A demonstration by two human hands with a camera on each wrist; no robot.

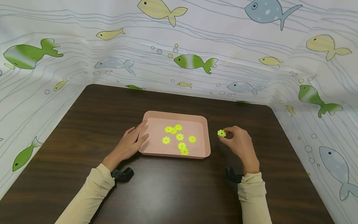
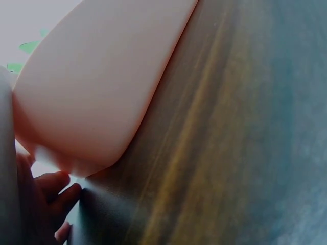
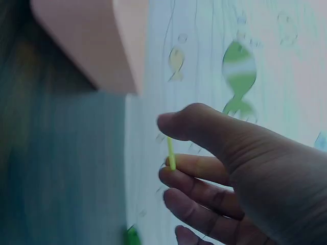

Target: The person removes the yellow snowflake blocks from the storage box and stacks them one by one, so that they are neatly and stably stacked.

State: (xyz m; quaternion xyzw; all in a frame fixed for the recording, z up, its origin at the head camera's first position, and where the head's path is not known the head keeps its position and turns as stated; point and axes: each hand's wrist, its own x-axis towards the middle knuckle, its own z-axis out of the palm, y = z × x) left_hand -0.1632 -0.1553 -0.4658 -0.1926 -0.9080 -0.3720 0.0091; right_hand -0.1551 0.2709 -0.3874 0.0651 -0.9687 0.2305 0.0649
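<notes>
I see the right hand [image 1: 240, 141] pinching a thin yellow-green disc [image 1: 222, 133] right of centre, so slight a hold that it could slip to the desk [image 1: 167, 193]; the left hand [image 1: 128, 145] rests, fingers extended, against the central pink tray [image 1: 152, 127], which a nudge might shift.

Discs [image 1: 178, 137] in tray [image 1: 201, 127] on tbl [image 1: 167, 186]; L hand [image 1: 128, 143] at left rim, R hand [image 1: 239, 141] right.

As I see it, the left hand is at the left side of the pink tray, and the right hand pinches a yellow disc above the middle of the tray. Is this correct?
Not quite: the pinched disc is not above the middle of the tray. The head view shows the right hand holding it outside, beyond the tray's right edge.
</notes>
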